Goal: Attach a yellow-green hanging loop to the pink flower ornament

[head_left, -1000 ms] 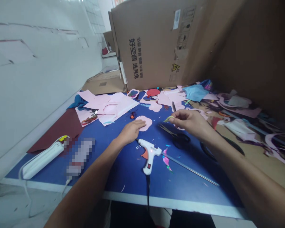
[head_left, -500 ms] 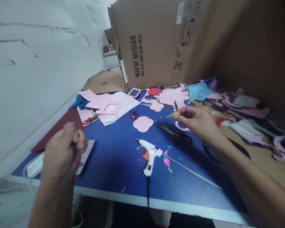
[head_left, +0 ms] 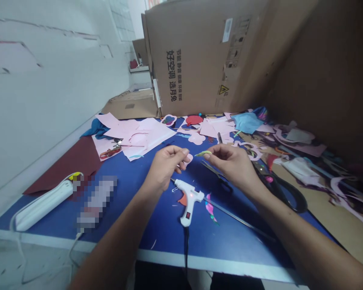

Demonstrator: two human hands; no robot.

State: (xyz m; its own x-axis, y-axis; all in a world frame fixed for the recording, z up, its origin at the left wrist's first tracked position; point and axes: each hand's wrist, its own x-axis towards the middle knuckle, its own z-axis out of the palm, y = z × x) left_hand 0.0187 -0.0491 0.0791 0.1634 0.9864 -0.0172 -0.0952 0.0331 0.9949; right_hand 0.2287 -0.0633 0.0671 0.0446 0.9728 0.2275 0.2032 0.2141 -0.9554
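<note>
blue tabletop (head_left: pixel 166 225), pink paper scraps (head_left: pixel 148 135), white wall (head_left: pixel 48 100), cardboard box (head_left: pixel 193 60)

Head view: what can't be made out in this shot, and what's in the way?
The pink cut-out: mostly hidden by the fingers of the left hand.
The scissors: handles partly hidden under the right hand.
The yellow-green strip: too small to tell its material.
The pixelated object: blurred, so its kind cannot be told.
</note>
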